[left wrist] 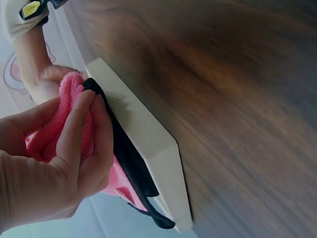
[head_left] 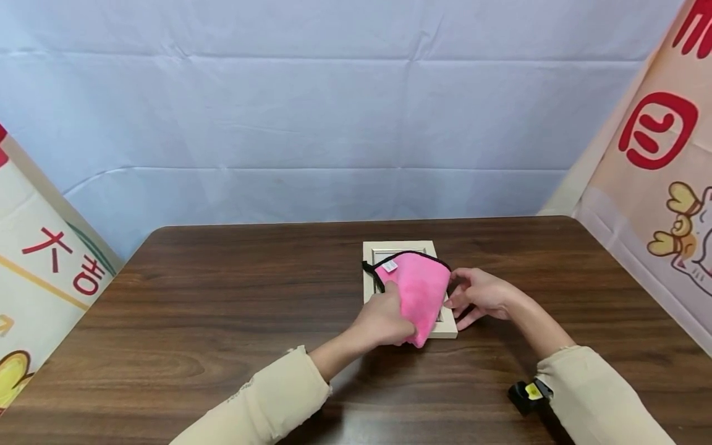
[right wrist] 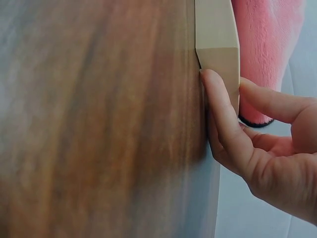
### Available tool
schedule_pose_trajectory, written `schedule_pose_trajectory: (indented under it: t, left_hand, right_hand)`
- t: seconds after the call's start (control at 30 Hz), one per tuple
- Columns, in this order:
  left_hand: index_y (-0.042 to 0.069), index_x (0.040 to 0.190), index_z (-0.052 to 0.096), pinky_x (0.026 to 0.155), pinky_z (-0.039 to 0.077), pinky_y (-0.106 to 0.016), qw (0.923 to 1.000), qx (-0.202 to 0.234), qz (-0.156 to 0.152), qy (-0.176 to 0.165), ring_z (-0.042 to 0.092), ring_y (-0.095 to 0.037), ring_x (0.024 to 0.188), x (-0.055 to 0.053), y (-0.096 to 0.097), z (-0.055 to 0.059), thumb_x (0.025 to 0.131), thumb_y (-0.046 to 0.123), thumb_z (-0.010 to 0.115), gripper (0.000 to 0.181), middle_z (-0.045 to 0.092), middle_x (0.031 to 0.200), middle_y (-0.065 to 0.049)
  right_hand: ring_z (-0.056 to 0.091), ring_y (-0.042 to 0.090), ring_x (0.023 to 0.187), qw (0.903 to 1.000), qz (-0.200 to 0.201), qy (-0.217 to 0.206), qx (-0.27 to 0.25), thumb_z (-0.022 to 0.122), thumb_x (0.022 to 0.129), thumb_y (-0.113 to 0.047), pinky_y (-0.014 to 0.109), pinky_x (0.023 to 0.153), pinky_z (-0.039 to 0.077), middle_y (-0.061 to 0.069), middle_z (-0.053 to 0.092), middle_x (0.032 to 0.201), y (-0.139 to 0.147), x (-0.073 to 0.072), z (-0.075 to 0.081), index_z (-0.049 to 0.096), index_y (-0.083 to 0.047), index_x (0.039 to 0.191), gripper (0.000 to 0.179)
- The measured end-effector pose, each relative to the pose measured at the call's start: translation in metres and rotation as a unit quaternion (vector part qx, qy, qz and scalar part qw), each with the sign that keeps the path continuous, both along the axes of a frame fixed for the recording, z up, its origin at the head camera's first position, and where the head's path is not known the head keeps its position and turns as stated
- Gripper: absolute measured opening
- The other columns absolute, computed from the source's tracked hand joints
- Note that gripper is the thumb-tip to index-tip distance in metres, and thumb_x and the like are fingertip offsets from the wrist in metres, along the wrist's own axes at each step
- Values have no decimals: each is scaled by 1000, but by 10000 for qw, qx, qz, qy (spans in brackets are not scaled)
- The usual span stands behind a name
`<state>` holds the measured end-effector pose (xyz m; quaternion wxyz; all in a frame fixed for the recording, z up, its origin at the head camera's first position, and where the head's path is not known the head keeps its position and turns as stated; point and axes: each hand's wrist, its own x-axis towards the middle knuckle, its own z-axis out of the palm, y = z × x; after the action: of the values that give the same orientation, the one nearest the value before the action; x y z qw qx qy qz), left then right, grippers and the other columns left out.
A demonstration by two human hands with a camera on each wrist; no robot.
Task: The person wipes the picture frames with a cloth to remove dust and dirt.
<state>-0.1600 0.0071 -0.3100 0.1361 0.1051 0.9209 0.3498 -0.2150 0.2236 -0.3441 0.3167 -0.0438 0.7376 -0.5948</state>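
Observation:
A pink plush cloth (head_left: 418,281) with black edging, a small white label and a black loop lies over a cream rectangular frame (head_left: 445,331) on the table. My left hand (head_left: 384,318) grips the bunched near-left part of the cloth, its fingers folded around the fabric in the left wrist view. At the frame's right side, my right hand (head_left: 483,295) holds the edge; in the right wrist view the thumb is on the upper face and the fingers (right wrist: 222,106) are against the side. The cloth hides most of the frame's middle.
The brown wooden table (head_left: 222,296) spreads out around the frame. A pale blue sheet (head_left: 311,123) hangs behind it, with printed cloths on the left and right (head_left: 639,204). A black and yellow device (head_left: 531,394) sits at the right sleeve's cuff.

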Motion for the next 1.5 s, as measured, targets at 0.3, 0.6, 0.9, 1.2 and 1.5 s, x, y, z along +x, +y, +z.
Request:
schedule_pose_trajectory:
  t: [0.3, 0.6, 0.9, 1.2, 1.5]
  left_hand:
    - [1, 97, 41, 47, 44, -24, 9998, -128, 121, -16, 53, -19, 55, 1, -6, 2, 59, 7, 70, 48, 54, 62, -4]
    - [1, 101, 41, 50, 45, -27, 9995, -166, 275, 80, 53, -21, 61, 6, -33, 2, 60, 9, 71, 51, 55, 68, -6]
    - [0, 97, 39, 49, 44, -28, 9989, 14, 422, 224, 54, -19, 58, 15, -64, 9, 64, 8, 73, 48, 55, 67, -7]
    - [-4, 101, 38, 50, 45, -26, 9972, 127, 678, 284, 54, -18, 58, 14, -79, 6, 67, 6, 73, 50, 55, 71, -9]
    - [-3, 100, 38, 49, 44, -26, 9953, 36, 920, 301, 53, -20, 59, 10, -79, -6, 64, 3, 72, 50, 55, 66, -8]
  right_hand:
    - [55, 23, 69, 10000, -31, 28, 43, 56, 83, 7, 45, 64, 57, 14, 53, 80, -2, -1, 0, 26, 9, 123, 50]
    - [55, 24, 68, 9999, -93, -21, 85, 57, 83, 6, 45, 64, 57, 15, 52, 80, -2, 0, 0, 26, 10, 123, 51]
    - [55, 24, 69, 10000, -66, -17, 66, 58, 83, 6, 45, 64, 57, 15, 52, 81, -2, 1, 1, 27, 10, 122, 50]
    - [55, 25, 70, 10000, -55, -17, 79, 58, 83, 5, 46, 64, 57, 15, 52, 83, -1, 0, 0, 26, 9, 123, 51]
    - [56, 24, 70, 10000, -47, -3, 73, 58, 83, 5, 45, 64, 57, 15, 53, 83, -1, 0, -1, 26, 10, 124, 52]
